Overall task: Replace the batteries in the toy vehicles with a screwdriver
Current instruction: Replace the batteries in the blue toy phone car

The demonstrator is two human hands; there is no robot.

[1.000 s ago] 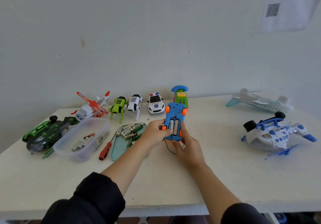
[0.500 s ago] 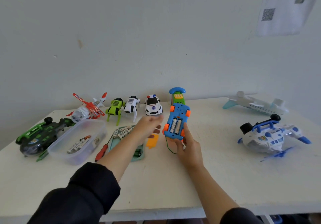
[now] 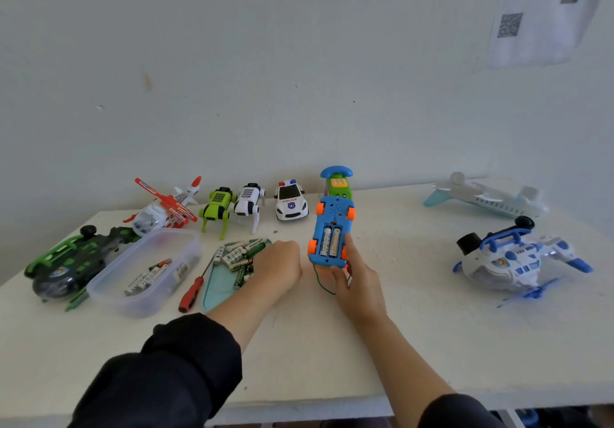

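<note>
— Since a moment ago the left hand (image 3: 277,266) has come off the blue toy car (image 3: 330,232) and dropped to the teal tray (image 3: 216,289); the orange piece it carried is out of sight now.

— And what's laid out, biggest first?

— White table (image 3: 432,344), matte and a bit scuffed. On it, two aircraft to the right: a long pale toy plane (image 3: 488,196) and a rounded white-and-blue one (image 3: 518,261) lying upside down. On the left are two helicopters, one green-and-black (image 3: 73,261), one red-and-white (image 3: 166,210). A clear plastic tub (image 3: 146,271), soft-cornered, holds a few batteries. Then two blocky robot dogs, lime (image 3: 216,206) and white (image 3: 249,200), one glossy police car (image 3: 289,201), one green toy phone on wheels (image 3: 337,183).

— The small things?

— One red-handled screwdriver (image 3: 192,289) beside the tray, and a heap of loose batteries (image 3: 239,256) in the tray.

— The hands?

— Left rests knuckles-up over the tray's right edge, fingers curled under; whether it grips anything I cannot tell. Right hand (image 3: 357,281) clasps the blue car from below, thumb along its side, belly up, with two silver cells showing in the open compartment.
</note>
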